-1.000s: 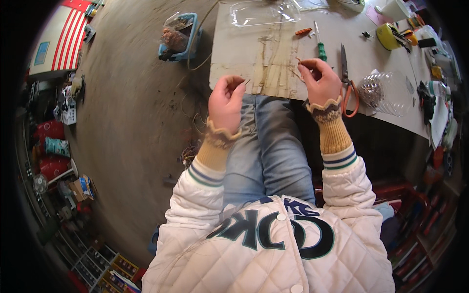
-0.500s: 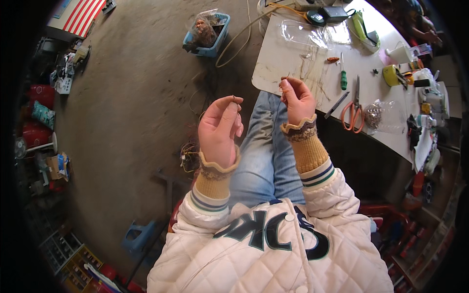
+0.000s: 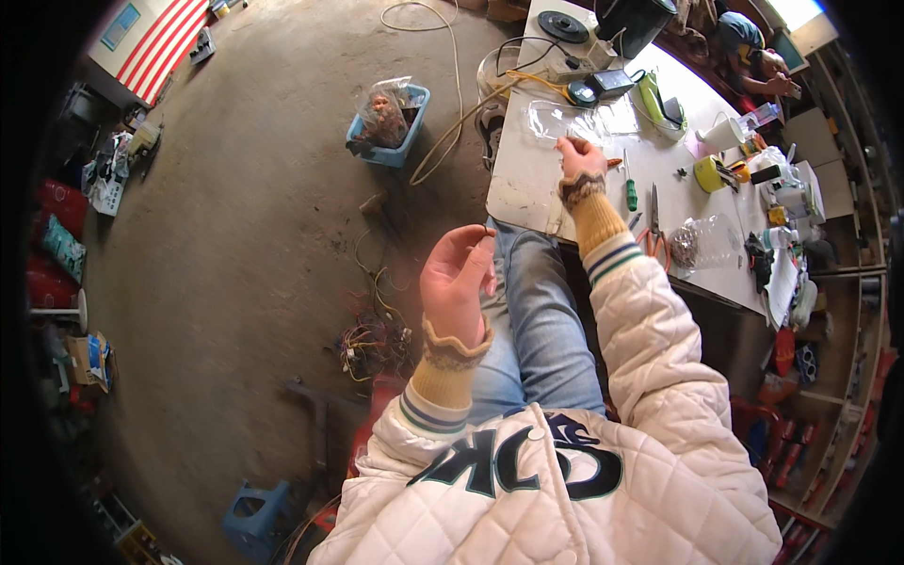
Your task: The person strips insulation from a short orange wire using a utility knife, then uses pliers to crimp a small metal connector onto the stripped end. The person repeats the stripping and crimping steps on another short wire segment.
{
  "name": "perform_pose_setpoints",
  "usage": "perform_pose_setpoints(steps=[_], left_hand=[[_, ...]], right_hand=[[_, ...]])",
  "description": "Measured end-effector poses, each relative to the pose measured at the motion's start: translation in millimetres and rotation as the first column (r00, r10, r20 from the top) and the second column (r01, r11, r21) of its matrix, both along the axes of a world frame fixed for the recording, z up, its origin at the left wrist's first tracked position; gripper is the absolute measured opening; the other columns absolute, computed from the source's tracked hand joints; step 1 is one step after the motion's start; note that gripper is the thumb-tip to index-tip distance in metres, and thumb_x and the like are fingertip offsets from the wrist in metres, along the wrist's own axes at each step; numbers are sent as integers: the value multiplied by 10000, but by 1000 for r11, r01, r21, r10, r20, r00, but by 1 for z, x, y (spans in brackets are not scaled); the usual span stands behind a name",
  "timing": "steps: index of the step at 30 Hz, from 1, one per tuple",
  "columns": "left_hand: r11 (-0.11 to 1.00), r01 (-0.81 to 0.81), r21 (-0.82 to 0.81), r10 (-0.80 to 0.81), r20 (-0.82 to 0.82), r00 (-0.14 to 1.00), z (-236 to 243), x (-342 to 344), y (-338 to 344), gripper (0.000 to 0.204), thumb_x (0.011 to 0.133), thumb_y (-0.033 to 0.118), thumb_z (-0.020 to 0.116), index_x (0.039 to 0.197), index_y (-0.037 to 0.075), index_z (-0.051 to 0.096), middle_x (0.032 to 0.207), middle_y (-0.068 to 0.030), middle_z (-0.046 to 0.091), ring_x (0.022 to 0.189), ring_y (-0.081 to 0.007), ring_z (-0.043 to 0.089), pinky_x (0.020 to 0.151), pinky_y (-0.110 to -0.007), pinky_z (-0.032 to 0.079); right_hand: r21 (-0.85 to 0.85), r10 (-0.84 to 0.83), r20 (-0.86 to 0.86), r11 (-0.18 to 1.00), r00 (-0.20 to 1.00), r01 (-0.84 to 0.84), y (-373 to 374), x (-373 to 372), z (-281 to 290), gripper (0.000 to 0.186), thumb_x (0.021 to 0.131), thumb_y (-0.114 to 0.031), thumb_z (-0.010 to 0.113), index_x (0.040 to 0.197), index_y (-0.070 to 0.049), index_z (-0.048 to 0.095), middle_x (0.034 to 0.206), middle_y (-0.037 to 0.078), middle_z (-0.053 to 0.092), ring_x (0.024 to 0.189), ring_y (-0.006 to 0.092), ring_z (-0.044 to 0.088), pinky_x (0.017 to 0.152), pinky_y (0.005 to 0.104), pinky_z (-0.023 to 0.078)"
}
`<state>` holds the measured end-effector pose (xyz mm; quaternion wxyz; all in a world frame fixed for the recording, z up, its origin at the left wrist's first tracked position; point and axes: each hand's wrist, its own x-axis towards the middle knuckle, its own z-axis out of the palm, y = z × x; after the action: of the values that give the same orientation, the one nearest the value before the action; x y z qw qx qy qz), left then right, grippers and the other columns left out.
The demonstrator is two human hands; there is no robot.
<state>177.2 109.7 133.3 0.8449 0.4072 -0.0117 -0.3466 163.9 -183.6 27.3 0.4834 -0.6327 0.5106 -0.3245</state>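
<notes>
My left hand point(image 3: 458, 275) hovers above my left knee with thumb and forefinger pinched. A small dark tip shows between those fingertips, too small to name. Out over the white table, my right hand point(image 3: 581, 162) has its fingers closed, just at the near edge of a clear plastic tray point(image 3: 554, 121). What it holds, if anything, is too small to make out. Right of that hand lie a short copper-coloured piece point(image 3: 614, 162), a green-handled screwdriver point(image 3: 631, 193) and orange-handled scissors point(image 3: 653, 247). A clear container with small brownish bits point(image 3: 686, 247) lies beside the scissors.
The white table point(image 3: 523, 198) also carries a green case point(image 3: 661, 102), a yellow cup point(image 3: 711, 173) and a black pot point(image 3: 636, 24). On the floor are a blue basket point(image 3: 400, 146), tangled wires point(image 3: 367, 344) and a blue stool point(image 3: 256, 516). Another person point(image 3: 753, 56) is at far right.
My right hand has reached forward over the table, away from my left hand; a thin orange strand showed in its fingers before. The view has shifted, and my left hand stays pinched above my lap.
</notes>
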Motion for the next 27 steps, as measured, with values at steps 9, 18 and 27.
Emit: perform_pose_setpoints(steps=[9,18,27], left_hand=[[984,77,159,-86,53,995,-20,-17,-4,144,911,32,694,1051,23,667,867,-5,665,611,-52,495,515,-219,384],[894,302,331,-361,133,923,-64,-81,-86,143,907,62,708,1029,-1,670,914,-6,677,711,-51,554,595,-204,434],[809,383,445,-471,102,876,-93,-110,-173,187,903,77,716,1057,-9,656,899,-36,677,714,-89,621,629,-230,527]], right_hand=[[-143,112,-9,983,994,-113,-42,-52,-25,334,912,-160,664,1177,43,646,1059,157,730,868,198,719,799,309,569],[-310,-133,-156,948,979,79,-35,-206,-2,234,896,-113,681,1105,-8,684,969,110,737,858,191,712,779,307,562],[-575,37,-434,758,900,-309,-20,-209,-7,371,788,17,652,1155,-36,655,1049,127,678,956,302,632,888,375,515]])
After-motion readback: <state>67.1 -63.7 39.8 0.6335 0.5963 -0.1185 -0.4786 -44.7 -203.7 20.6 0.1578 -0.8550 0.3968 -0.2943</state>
